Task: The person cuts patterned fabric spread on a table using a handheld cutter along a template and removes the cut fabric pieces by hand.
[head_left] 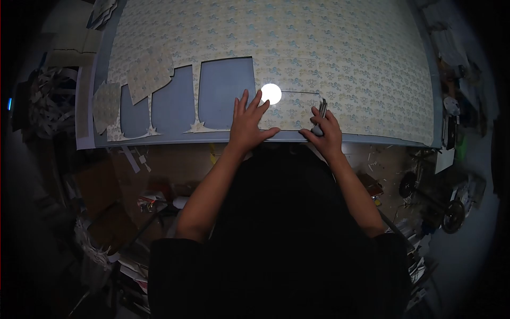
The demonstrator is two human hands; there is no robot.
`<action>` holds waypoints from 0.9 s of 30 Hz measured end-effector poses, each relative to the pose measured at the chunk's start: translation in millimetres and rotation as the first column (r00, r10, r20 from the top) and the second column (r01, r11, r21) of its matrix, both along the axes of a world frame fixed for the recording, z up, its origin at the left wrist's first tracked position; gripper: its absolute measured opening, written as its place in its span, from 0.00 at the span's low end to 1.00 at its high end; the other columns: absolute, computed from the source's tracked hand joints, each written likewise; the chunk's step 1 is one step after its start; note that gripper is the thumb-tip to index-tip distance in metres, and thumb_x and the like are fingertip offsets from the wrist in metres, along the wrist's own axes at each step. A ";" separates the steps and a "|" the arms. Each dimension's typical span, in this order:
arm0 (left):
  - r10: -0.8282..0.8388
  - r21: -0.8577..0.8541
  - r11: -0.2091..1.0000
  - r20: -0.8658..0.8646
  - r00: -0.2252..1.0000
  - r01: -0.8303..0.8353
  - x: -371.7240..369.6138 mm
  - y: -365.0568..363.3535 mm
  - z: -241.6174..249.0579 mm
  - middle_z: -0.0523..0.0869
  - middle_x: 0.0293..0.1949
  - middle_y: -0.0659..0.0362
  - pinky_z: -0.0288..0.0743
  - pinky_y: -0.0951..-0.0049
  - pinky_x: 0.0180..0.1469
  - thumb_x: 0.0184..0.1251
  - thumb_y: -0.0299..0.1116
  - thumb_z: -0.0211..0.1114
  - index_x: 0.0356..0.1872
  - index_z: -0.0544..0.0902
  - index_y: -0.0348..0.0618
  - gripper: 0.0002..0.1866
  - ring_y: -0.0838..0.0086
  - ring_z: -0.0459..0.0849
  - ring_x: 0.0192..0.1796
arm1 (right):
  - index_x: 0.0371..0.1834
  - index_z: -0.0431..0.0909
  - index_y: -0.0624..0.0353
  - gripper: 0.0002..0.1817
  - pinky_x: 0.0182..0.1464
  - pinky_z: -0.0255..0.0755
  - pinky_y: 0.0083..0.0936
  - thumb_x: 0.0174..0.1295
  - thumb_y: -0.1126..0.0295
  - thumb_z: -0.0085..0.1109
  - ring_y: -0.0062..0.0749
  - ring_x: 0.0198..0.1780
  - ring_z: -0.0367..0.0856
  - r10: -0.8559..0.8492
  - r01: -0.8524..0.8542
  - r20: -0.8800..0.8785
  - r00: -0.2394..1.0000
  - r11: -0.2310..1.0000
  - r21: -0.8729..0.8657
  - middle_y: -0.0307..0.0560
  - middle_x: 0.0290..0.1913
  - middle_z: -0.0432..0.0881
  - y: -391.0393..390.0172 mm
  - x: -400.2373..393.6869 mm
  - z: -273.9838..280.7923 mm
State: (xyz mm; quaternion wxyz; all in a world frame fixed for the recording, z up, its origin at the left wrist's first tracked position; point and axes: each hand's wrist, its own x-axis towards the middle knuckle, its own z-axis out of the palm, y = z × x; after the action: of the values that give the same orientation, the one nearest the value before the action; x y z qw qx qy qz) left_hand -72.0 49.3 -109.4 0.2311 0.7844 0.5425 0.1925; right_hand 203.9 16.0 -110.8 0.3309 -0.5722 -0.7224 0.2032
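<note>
A large patterned sheet (340, 42), cream with small blue-grey motifs, covers most of the blue-grey table (226, 87). My left hand (249, 122) lies on it near the front edge, fingers spread, beside a bright white round spot (271, 94). In my right hand (328, 134) are metal scissors (322, 109), fingers wrapped round the handle and blades pointing away from me. Their tip is at the end of a thin dark line that runs across the sheet from the bright spot. Left of my hands, several openings in the sheet bare the tabletop.
Loose cut pieces of sheet (150, 74) overlap the openings at the left. Narrow pointed strips join the sheet along the front edge. White scraps (53, 103) are heaped at the far left. A wheeled frame (454, 215) stands on the floor at right.
</note>
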 end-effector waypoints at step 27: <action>0.000 0.149 0.989 -0.064 0.998 0.009 6.7 4.3 7.7 0.72 0.75 0.49 0.48 0.32 0.80 0.62 0.47 0.75 0.62 0.84 0.40 0.31 0.41 0.61 0.80 | 0.47 0.83 0.62 0.25 0.55 0.81 0.39 0.47 0.68 0.85 0.48 0.56 0.84 -0.026 0.027 -0.009 1.000 0.998 0.064 0.54 0.61 0.87 3.6 -1.8 6.1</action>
State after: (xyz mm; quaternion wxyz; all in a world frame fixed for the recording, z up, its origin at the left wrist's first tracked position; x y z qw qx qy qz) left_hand -65.3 53.6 -101.8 0.1548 0.8064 0.5320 0.2067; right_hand 202.2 19.6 -104.7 0.3545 -0.5701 -0.7195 0.1780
